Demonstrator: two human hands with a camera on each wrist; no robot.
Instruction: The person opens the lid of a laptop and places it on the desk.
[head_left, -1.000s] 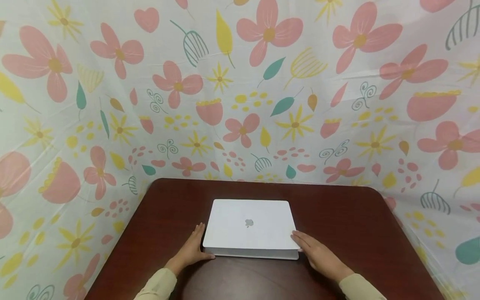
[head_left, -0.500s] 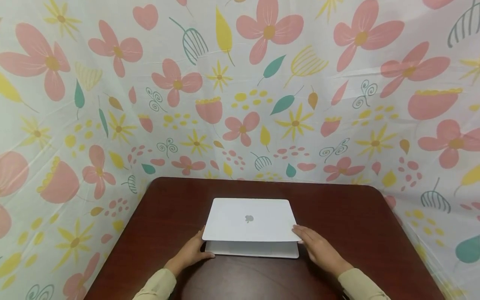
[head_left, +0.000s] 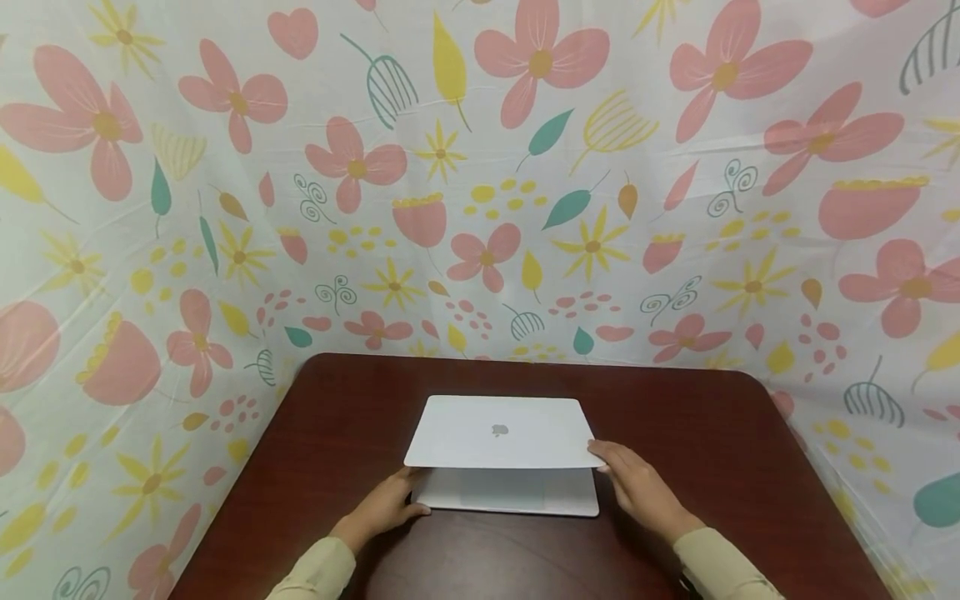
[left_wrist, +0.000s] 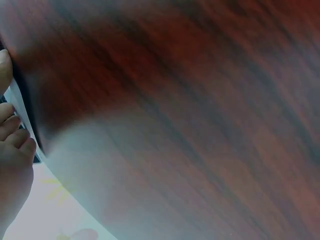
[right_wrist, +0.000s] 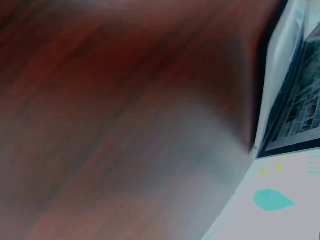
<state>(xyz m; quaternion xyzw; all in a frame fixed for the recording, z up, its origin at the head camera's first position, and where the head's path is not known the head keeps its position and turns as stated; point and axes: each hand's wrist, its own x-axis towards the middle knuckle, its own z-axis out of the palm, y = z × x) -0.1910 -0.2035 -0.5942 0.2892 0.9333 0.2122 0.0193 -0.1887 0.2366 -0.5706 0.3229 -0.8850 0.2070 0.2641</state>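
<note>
A silver laptop lies on the table, its lid (head_left: pixel 465 437) tilted partly up over the base (head_left: pixel 555 496), hinge side away from me. My left hand (head_left: pixel 378 507) grips the base's left side, thumb at the front corner and fingers behind it. Its curled fingers (left_wrist: pixel 19 135) show against the laptop edge in the left wrist view. At the lid's front right corner, my right hand (head_left: pixel 643 487) pinches the raised edge. The right wrist view catches the dark screen (right_wrist: pixel 300 107) at its far right; the right hand is out of that frame.
The dark reddish-brown wooden table (head_left: pixel 697 433) extends on both sides of the laptop, with rounded far corners. A white curtain (head_left: pixel 487 325) printed with pink flowers and leaves hangs behind the table and along both sides.
The lid's front edge has risen, opening a widening gap above the base, and my right hand has moved up with it. My left hand has stayed at the base.
</note>
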